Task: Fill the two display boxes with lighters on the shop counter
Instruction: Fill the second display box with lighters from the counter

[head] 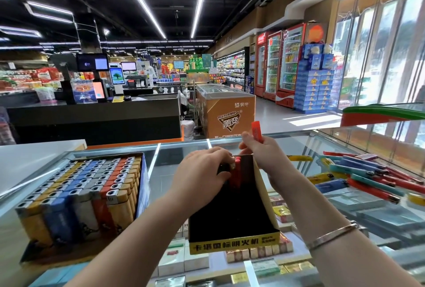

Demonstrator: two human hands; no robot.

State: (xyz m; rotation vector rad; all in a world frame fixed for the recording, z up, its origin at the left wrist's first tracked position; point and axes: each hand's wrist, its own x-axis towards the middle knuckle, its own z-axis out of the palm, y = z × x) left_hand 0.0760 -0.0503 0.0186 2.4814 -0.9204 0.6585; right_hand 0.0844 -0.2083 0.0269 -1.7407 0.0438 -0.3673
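A black display box with a yellow front label stands on the glass counter, mostly dark inside. A few red lighters stand at its far end. My left hand rests on those lighters, fingers curled over their tops. My right hand is just beyond the box's far right corner, pinching an orange-red lighter upright. A second display box on the left is packed with rows of yellow, blue, grey and orange lighters. Loose lighters lie in a pile on the right.
Cigarette packs show under the glass. A white counter top lies at far left. A red and green object sits at the right edge. Beyond the counter are a checkout desk, a freezer and drink fridges.
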